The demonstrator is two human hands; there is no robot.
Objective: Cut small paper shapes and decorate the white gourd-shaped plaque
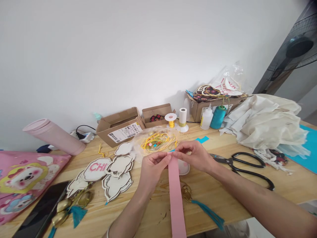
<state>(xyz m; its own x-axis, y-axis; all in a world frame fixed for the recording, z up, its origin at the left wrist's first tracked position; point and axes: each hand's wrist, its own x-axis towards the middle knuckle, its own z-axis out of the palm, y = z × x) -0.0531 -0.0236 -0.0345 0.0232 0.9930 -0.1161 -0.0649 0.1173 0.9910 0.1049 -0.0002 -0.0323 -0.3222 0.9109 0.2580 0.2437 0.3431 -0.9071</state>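
hands (153,166), two, pinch one pink strip (175,195); three cardboard boxes (125,130) stand behind.

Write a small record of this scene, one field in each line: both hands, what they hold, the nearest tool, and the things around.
Left hand: pinches the far end of the pink strip
Right hand: pinches the same end
Pink strip: runs toward the person, near end out of frame
Nearest tool: black-handled scissors, lying right of the strip
Left side: white cut-out pieces, black phone, pink tumbler
Back: yellow thread spool, white nozzle bottle, teal thread cone
Right side: crumpled cream fabric
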